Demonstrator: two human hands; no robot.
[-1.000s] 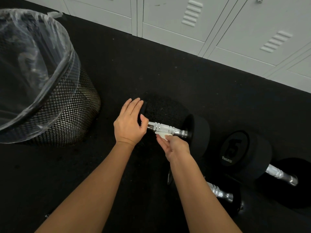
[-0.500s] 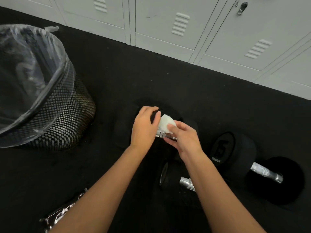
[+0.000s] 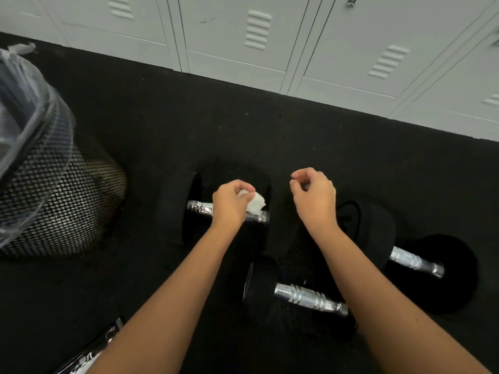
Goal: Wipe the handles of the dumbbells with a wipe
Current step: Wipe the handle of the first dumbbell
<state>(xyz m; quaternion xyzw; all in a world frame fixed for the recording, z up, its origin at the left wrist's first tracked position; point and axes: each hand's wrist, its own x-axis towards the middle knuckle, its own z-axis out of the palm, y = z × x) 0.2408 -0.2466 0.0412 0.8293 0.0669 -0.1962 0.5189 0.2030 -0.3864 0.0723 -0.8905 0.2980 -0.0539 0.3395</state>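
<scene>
Holding a white wipe [image 3: 253, 203], my left hand [image 3: 229, 203] pinches it between curled fingers directly over a dumbbell handle [image 3: 201, 207]; whether wipe and chrome touch, I cannot tell. Right hand [image 3: 314, 197]: fingers loosely curled, gripping nothing, well right of the wipe. Second dumbbell [image 3: 310, 297]: on the floor [image 3: 243, 130] between my forearms, nearer me than both hands. Third dumbbell [image 3: 415, 261]: right of my right forearm. Mesh bin [image 3: 59, 201]: far left of the left hand. Lockers [image 3: 337, 47]: beyond both hands.
</scene>
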